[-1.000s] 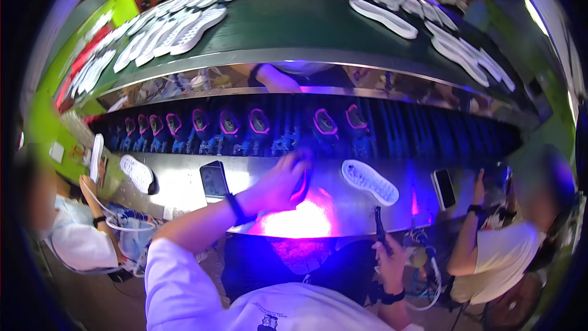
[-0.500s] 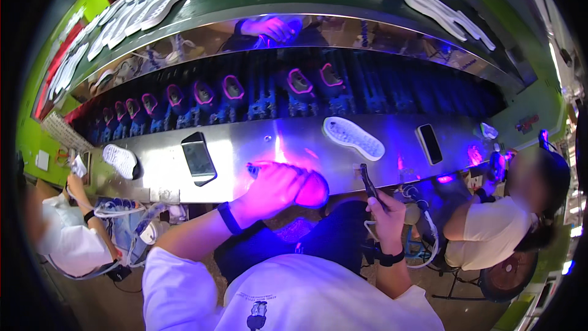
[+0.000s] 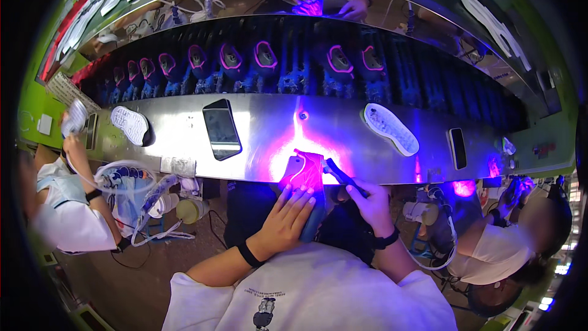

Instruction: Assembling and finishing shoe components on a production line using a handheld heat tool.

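Under a violet glow at the bench's front edge, my left hand (image 3: 285, 219) grips a dark shoe upper (image 3: 313, 175), its fingers laid along the near side. The lit part of the upper shines pink-violet; my palm hides some of the rest. In my right hand (image 3: 372, 207) is a brush (image 3: 344, 176) with a slim dark handle. Its head is against or very close to the upper's right side; I cannot tell which. A white shoe sole (image 3: 392, 130) lies on the metal bench (image 3: 263, 147), beyond my right hand.
Two phones, one large (image 3: 222, 130) and one smaller (image 3: 457, 148), lie on the bench. Behind it runs a dark rack holding several shoe uppers (image 3: 265, 55) with glowing pink outlines. White soles (image 3: 490, 21) sit on the shelf above. Co-workers sit at left (image 3: 73, 220) and right (image 3: 496, 242).
My left hand has turned the upper from lying sideways to pointing away from me. My right hand has brought the brush left to it. The whole view has shifted.
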The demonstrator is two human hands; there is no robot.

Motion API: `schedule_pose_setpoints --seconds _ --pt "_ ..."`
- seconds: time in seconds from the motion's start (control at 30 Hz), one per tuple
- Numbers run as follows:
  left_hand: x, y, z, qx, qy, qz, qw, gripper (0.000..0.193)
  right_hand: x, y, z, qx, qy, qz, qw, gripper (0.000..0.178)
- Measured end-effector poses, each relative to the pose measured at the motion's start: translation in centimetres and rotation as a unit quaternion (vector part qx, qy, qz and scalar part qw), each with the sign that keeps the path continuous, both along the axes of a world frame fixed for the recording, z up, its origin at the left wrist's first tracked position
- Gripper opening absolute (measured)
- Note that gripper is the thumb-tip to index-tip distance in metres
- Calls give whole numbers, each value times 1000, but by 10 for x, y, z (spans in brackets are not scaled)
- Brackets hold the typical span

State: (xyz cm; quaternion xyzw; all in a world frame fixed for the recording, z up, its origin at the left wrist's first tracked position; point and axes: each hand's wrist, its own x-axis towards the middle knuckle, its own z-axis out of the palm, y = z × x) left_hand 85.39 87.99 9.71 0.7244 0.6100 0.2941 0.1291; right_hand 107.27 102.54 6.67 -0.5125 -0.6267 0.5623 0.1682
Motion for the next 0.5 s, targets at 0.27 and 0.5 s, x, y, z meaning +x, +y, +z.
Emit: schedule_pose_setpoints --seconds 0.27,0.5 --pt "-7 -2 -10 2 76 -82 994 46 36 -21 6 10 10 71 997 31" --pt "-3 0 -10 4 92 -92 992 45 14 -11 21 -3 -2 2 1000 29"
